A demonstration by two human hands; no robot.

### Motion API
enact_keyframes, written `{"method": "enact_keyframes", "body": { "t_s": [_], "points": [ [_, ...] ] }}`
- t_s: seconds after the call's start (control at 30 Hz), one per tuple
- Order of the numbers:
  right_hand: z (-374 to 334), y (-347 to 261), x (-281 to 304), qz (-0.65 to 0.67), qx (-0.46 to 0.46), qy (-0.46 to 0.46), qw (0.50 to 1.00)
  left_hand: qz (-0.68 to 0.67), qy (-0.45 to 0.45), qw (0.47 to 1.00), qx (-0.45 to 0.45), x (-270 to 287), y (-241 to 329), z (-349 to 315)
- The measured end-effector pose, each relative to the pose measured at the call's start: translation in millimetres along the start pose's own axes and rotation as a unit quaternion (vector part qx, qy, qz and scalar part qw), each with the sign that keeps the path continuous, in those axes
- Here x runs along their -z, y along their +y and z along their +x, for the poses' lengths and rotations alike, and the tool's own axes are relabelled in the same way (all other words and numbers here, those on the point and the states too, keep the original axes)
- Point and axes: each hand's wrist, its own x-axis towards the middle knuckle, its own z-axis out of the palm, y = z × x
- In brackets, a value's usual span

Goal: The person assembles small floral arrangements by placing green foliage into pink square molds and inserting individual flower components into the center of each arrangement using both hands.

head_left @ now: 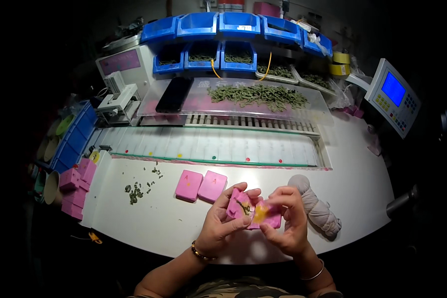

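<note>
In front of me I hold a pink rubber mold [234, 210] in two parts spread apart. My left hand [220, 221] grips the left part, thumb on its inner face, where a thin dark green piece [244, 206] lies. My right hand [292, 221] has the right part [271, 221] between thumb and fingers; its inner face shows a yellow patch. Whether the two parts are still joined I cannot tell. Just beyond my left hand, two more pink molds [188, 186] lie side by side on the white table [149, 218].
A rolled grey cloth [317, 208] lies by my right hand. Small green scraps [136, 192] are scattered at left, near stacked pink molds [73, 198]. Behind stand a clear tray of green pieces [258, 95], a black phone [175, 94], blue bins [197, 25] and a control panel [393, 97].
</note>
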Motion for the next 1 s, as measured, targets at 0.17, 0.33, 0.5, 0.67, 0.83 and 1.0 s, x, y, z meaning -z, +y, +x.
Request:
{"method": "enact_keyframes", "body": {
  "t_s": [0.17, 0.33, 0.5, 0.67, 0.83, 1.0],
  "points": [
    [-9.5, -13.8, -28.1, -0.116, 0.085, -0.03, 0.989, -0.189, 0.078, 0.977, 0.053, 0.1, -7.0, 6.2],
    [-25.2, -12.5, -44.2, -0.195, 0.12, -0.039, 0.973, -0.259, 0.104, 0.958, 0.062, 4.2, 0.7, 18.8],
    [-28.6, -9.5, -46.3, -0.187, 0.128, -0.046, 0.973, -0.232, 0.092, 0.967, 0.051, 12.7, 5.4, 21.3],
    [-21.2, -13.1, -34.3, -0.155, 0.114, -0.063, 0.979, -0.211, 0.057, 0.972, 0.081, 19.4, 2.0, 19.7],
    [-2.3, -19.0, -29.2, -0.113, 0.077, 0.012, 0.991, -0.201, 0.056, 0.975, 0.083, 14.2, 0.8, 18.9],
    [6.4, -18.3, -26.2, -0.151, 0.079, -0.026, 0.985, -0.133, 0.088, 0.987, 0.031, 9.1, -2.2, 18.4]
  ]
}}
